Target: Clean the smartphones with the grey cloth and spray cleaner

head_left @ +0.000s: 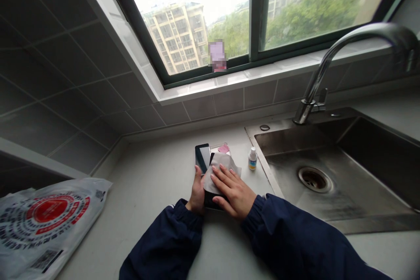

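Note:
My left hand [197, 192] is closed around the left edge of a black phone [212, 201], its thumb pointing up along the side. A light grey cloth [218, 166] with a zigzag edge covers much of that phone's face. My right hand [231, 188] holds the cloth down against the phone, fingers side by side on top of it and thumb lower down. Just behind the left hand lies another phone [201, 157] with a dark, reflective screen. Partly hidden by the cloth is a clear case [215, 145] with a pink piece [223, 148] on it.
A small white-capped bottle [252, 159] stands right of my hands, near the rim of the steel sink [267, 170]. Over the sink curves a chrome faucet [316, 78]. At the left lies a printed plastic bag [49, 223] on the pale countertop [131, 210], below a window.

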`<state>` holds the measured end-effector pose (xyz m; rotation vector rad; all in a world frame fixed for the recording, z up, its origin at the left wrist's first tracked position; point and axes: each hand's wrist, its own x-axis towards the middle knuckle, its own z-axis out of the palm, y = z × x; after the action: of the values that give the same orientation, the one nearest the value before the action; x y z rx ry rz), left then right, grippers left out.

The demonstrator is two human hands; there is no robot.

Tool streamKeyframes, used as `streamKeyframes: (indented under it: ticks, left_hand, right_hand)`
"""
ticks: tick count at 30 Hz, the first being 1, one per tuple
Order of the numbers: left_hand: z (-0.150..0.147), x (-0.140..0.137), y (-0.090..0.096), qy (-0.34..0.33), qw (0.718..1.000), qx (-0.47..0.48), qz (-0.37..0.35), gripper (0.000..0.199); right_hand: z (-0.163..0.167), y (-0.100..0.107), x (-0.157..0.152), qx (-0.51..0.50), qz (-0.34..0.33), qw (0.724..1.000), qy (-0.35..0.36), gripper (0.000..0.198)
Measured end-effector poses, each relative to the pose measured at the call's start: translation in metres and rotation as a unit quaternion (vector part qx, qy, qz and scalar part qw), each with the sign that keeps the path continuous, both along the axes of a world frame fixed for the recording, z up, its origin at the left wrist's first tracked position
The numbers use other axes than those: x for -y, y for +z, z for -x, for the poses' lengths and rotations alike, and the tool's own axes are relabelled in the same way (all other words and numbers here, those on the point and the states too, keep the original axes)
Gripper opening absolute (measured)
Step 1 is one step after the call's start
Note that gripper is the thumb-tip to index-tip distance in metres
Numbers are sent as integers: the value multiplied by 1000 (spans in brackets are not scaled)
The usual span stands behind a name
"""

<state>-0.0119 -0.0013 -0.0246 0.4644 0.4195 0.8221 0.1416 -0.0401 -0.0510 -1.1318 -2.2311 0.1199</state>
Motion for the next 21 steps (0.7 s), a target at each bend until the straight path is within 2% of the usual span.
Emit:
streamKeyframes:
  ticks: [7,11,17,21]
  left_hand:
    - [3,1,7,36,999,-14,18,86]
    - [7,0,9,38,998,-29,36,99]
    - [11,-2,10,103,994,-14,15,88]
    - [11,-3,8,115,993,-2,7,84]
  right_hand:
    - [4,7,8,-17,-14,996,84,49]
    - [8,8,12,-29,-23,991,132,45]
    - [10,9,15,-51,-61,988,135,39]
    - [11,9,16,-52,-85,987,123,37]
